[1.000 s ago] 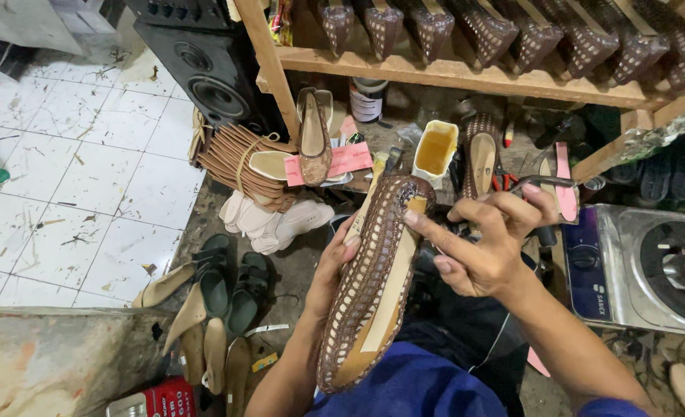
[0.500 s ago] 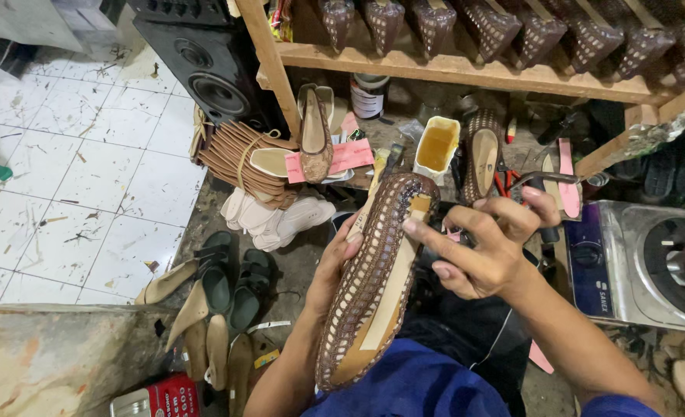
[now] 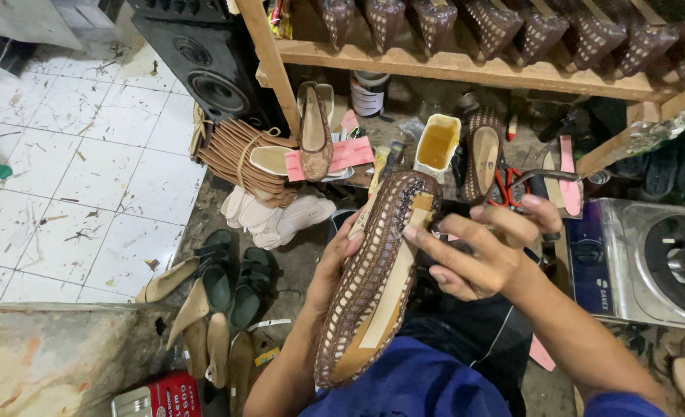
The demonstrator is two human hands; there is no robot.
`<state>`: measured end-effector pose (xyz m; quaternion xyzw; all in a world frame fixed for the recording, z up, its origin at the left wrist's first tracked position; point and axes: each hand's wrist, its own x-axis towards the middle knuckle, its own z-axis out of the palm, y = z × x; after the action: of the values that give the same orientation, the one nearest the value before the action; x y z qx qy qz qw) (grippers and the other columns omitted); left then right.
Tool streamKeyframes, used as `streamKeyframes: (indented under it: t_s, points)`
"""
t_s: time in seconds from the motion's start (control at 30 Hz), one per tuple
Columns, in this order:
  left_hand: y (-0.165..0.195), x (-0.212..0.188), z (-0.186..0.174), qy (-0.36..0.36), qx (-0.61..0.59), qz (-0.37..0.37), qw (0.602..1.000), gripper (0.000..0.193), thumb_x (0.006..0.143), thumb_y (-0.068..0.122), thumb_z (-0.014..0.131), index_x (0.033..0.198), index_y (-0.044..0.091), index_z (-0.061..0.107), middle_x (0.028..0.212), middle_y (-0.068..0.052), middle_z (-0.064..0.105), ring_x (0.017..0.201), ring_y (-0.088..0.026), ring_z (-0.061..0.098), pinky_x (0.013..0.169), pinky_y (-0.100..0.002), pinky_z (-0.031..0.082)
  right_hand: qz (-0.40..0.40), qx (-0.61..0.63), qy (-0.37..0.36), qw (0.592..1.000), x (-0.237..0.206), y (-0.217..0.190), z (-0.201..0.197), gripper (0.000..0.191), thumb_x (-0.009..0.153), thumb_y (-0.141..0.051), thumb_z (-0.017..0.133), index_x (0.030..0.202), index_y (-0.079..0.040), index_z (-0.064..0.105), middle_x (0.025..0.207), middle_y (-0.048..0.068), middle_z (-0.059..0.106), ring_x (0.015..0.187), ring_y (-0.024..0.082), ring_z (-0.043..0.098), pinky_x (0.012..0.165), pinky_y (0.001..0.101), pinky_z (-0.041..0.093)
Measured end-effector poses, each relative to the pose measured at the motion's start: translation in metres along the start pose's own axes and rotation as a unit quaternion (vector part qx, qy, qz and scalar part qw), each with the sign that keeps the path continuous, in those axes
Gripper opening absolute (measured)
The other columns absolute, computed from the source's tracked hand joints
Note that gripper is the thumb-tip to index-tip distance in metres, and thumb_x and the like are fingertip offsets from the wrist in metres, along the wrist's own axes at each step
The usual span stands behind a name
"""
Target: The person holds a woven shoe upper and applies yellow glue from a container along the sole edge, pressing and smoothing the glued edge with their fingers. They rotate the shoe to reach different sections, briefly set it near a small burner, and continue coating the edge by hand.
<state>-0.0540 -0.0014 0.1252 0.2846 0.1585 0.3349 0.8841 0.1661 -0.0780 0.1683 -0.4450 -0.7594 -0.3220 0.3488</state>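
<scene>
In the centre of the frame, a brown woven shoe upper (image 3: 373,278) sits sole-side up on its last, running from the lower middle up toward the centre. The left hand (image 3: 334,266) grasps it from the left side, thumb pressed on the woven edge. The right hand (image 3: 485,251) is curled at the toe end, its fingertips (image 3: 416,232) pressing the folded margin down onto the tan insole strip (image 3: 392,282); whether it also holds a small tool, I cannot tell.

To do this pressing well, the left hand's grip should stay firm so the last does not roll, and the right fingers should pull the weave evenly over the edge before pressing, working in short stretches so no puckers form at the toe curve. A judgement only: the toe looks to be the part in hand, the heel margin lying further down.

Just above the shoe stands a cream-coloured pot of amber glue (image 3: 437,143); red-handled scissors (image 3: 504,185) lie to its right. Finished woven shoes line the wooden shelf (image 3: 466,69) along the top.
</scene>
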Motion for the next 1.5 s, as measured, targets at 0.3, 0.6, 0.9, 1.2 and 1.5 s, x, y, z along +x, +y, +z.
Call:
streamKeyframes:
  t_s: [0.3,0.6,0.9,1.2,1.5]
  points:
    - [-0.003,0.003,-0.005,-0.015,0.002,0.001,1.0,0.077,0.093,0.031,0.063,0.157,-0.001,0.034,0.142,-0.018,0.057,0.124,-0.025,0.063,0.105,-0.038,0.053,-0.019,0.022,0.005,1.0,0.001,-0.004,0.003,0.039,0.099,-0.047,0.055,0.118,-0.028,0.083,0.101,-0.003,0.069,0.102,0.023,0.047,0.107,0.0486,0.022]
    - [-0.001,0.003,-0.003,-0.018,-0.019,0.003,1.0,0.073,0.095,0.027,0.061,0.157,-0.002,0.035,0.142,-0.018,0.057,0.124,-0.024,0.062,0.107,-0.037,0.051,-0.02,0.037,-0.02,0.999,0.0,-0.01,0.0,0.038,0.099,-0.044,0.055,0.12,-0.027,0.082,0.098,-0.005,0.07,0.101,0.021,0.047,0.108,0.0472,0.018]
    - [-0.004,0.004,-0.008,-0.021,-0.009,0.011,1.0,0.075,0.095,0.031,0.062,0.157,-0.001,0.034,0.144,-0.017,0.056,0.126,-0.023,0.062,0.109,-0.036,0.051,-0.012,0.066,-0.03,0.997,0.001,-0.011,-0.003,0.037,0.097,-0.042,0.057,0.118,-0.027,0.083,0.097,-0.006,0.067,0.102,0.02,0.048,0.109,0.0475,0.019]
    - [-0.007,0.003,-0.012,-0.009,0.03,0.02,0.999,0.073,0.095,0.029,0.064,0.156,-0.001,0.036,0.14,-0.018,0.059,0.121,-0.022,0.063,0.105,-0.037,0.051,-0.016,0.056,-0.026,0.998,0.002,-0.003,-0.003,0.037,0.094,-0.039,0.058,0.116,-0.024,0.083,0.094,-0.003,0.068,0.101,0.021,0.049,0.107,0.0501,0.019]
    - [-0.006,0.002,-0.011,-0.01,0.022,0.017,1.0,0.072,0.094,0.027,0.063,0.155,-0.001,0.037,0.139,-0.017,0.06,0.119,-0.021,0.066,0.101,-0.034,0.056,0.0,0.031,-0.013,0.999,0.007,-0.001,-0.005,0.036,0.096,-0.037,0.061,0.12,-0.022,0.083,0.095,-0.001,0.068,0.099,0.023,0.05,0.105,0.0484,0.02]
